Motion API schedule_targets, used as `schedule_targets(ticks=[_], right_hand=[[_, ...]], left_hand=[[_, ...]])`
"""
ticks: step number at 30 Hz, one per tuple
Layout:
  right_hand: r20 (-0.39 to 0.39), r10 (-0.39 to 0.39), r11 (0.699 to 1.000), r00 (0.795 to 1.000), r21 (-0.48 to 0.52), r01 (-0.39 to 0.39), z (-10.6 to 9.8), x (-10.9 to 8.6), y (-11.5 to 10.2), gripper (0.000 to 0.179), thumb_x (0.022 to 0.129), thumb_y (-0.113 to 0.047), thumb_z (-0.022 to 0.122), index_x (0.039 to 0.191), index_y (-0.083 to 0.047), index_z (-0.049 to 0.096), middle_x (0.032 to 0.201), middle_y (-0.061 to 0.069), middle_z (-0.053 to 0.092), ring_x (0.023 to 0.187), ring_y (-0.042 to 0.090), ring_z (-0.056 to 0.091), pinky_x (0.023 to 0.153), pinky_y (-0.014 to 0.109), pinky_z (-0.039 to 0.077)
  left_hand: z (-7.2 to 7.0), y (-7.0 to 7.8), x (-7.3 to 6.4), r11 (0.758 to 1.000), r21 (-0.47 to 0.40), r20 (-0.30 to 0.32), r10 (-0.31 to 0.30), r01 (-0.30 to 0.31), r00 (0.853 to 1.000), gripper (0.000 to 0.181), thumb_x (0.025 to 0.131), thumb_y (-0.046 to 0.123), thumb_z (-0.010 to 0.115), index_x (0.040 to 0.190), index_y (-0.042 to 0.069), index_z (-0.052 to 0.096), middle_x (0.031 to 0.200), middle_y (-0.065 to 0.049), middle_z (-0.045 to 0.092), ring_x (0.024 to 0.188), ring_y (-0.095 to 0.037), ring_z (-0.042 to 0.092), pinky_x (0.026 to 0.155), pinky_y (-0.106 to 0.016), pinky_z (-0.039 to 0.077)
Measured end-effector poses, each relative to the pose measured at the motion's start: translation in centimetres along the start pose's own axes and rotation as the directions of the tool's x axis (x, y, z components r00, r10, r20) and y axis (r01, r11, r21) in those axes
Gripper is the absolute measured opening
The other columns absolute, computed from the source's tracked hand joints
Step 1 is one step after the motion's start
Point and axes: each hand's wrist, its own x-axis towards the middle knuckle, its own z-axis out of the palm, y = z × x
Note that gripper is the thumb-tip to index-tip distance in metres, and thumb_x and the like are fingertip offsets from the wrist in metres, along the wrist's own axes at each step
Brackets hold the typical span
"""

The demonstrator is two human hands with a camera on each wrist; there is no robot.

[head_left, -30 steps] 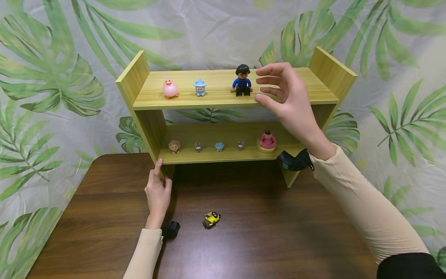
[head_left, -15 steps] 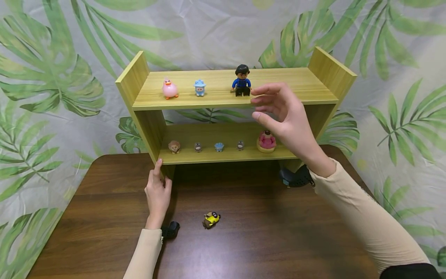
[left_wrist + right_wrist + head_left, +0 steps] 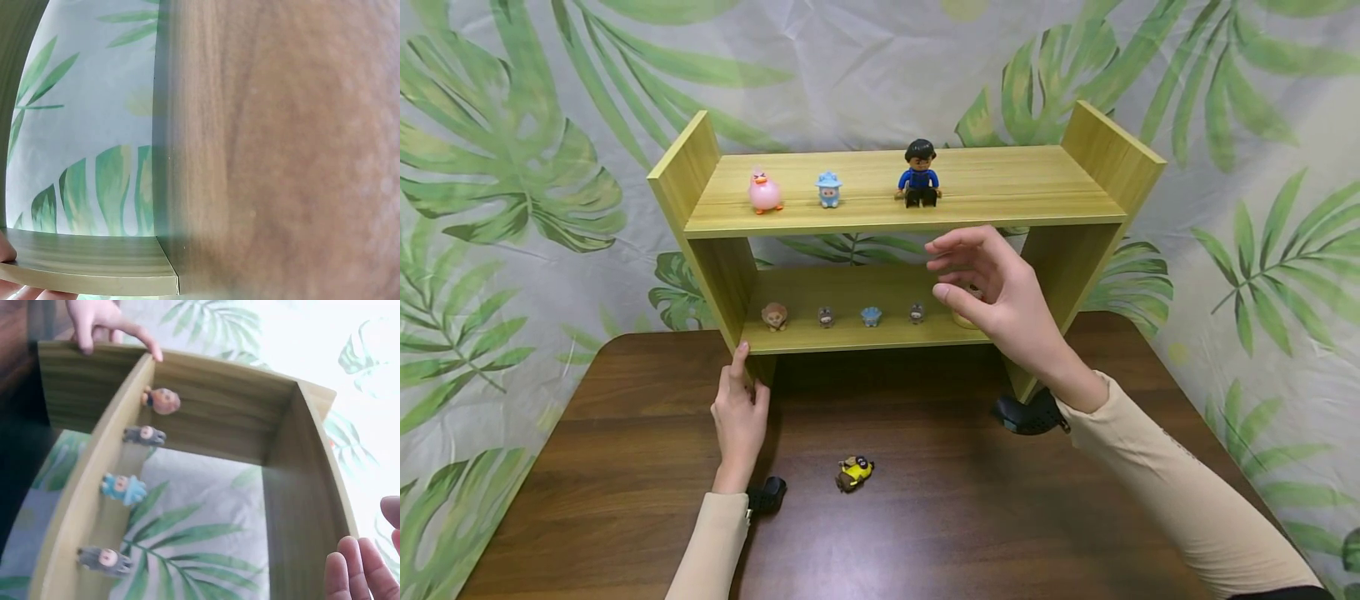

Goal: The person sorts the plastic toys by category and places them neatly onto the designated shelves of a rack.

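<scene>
My left hand (image 3: 740, 408) holds the lower left side panel of the wooden shelf (image 3: 902, 223). In the left wrist view its thumb (image 3: 6, 249) lies on one face of the panel and fingertips (image 3: 37, 295) show on the other. My right hand (image 3: 992, 292) hangs in front of the shelf's right half, fingers loosely bent, nothing between them. It mostly hides a figure on the lower board. Above it, a black-haired toy figure in blue (image 3: 920, 175) sits on the top board. A yellow and brown toy figure (image 3: 855, 473) lies on the table.
A pink duck toy (image 3: 764, 193) and a light-blue hatted figure (image 3: 829, 190) stand on the top board. Along the lower board are a brown figure (image 3: 774, 316), two small grey figures and a small blue one (image 3: 871, 316). A leaf-print cloth (image 3: 880, 75) hangs behind.
My right hand has come down from beside the black-haired toy figure to in front of the lower board, now covering the pink figure there. My left hand stays on the shelf panel.
</scene>
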Motion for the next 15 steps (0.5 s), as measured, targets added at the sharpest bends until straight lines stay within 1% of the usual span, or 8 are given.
schedule_targets(ticks=[7,15], right_hand=[[0.032,0.040,0.999,0.999,-0.013,-0.040,0.9,-1.2,0.9,0.039,0.084,0.016,0.060,0.120,0.007,0.050,0.117,0.009,0.057,0.103,0.030,0.057,0.085,0.035,0.048],[0.061,0.061,0.998,0.996,-0.022,-0.060,1.5,-2.3,1.8,0.039,0.085,0.012,0.062,0.122,0.003,0.052,0.118,0.008,0.057,0.102,0.030,0.057,0.085,0.035,0.048]], left_hand=[[0.0,0.0,-0.1,1.000,0.000,-0.008,0.001,-0.001,1.000,0.079,0.082,-0.012,0.054,0.143,0.033,0.031,0.079,-0.013,0.042,0.055,-0.019,0.033,0.048,-0.038,0.030],[0.1,0.0,0.0,1.000,0.001,-0.008,0.002,-0.002,1.000,0.081,0.082,-0.013,0.054,0.144,0.033,0.030,0.079,-0.012,0.042,0.055,-0.018,0.032,0.047,-0.037,0.029]])
